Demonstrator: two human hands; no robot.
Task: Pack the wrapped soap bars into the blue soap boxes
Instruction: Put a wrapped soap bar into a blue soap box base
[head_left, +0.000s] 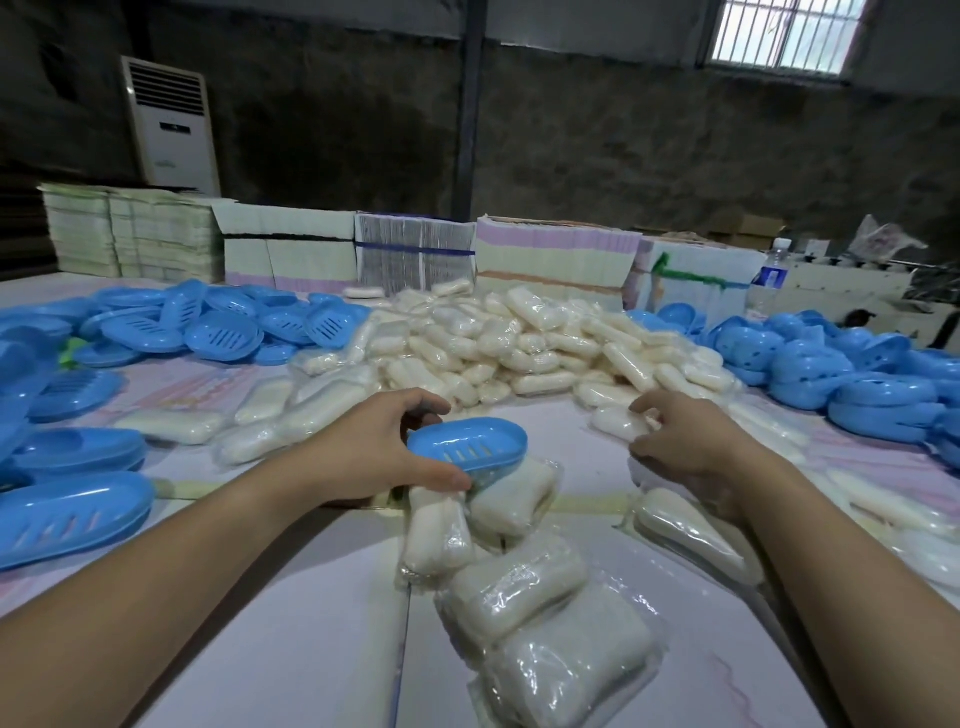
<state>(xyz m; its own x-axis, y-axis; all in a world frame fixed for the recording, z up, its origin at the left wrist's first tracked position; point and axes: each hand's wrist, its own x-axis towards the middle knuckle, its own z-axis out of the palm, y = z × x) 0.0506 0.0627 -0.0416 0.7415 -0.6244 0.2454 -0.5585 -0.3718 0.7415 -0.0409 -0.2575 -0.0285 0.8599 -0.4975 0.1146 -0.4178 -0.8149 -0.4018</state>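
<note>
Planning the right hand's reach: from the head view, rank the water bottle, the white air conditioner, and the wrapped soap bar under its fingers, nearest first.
From the right hand:
1. Wrapped soap bar, under its fingertips.
2. Water bottle, at the table's far right.
3. White air conditioner, against the back wall, far left.

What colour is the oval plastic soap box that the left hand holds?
Light blue, with slots in its base; the oval plastic soap box shows clearly in the head view.

Glossy blue plastic soap box (467, 448); crinkly clear-film-wrapped soap bars (519, 587).
</note>
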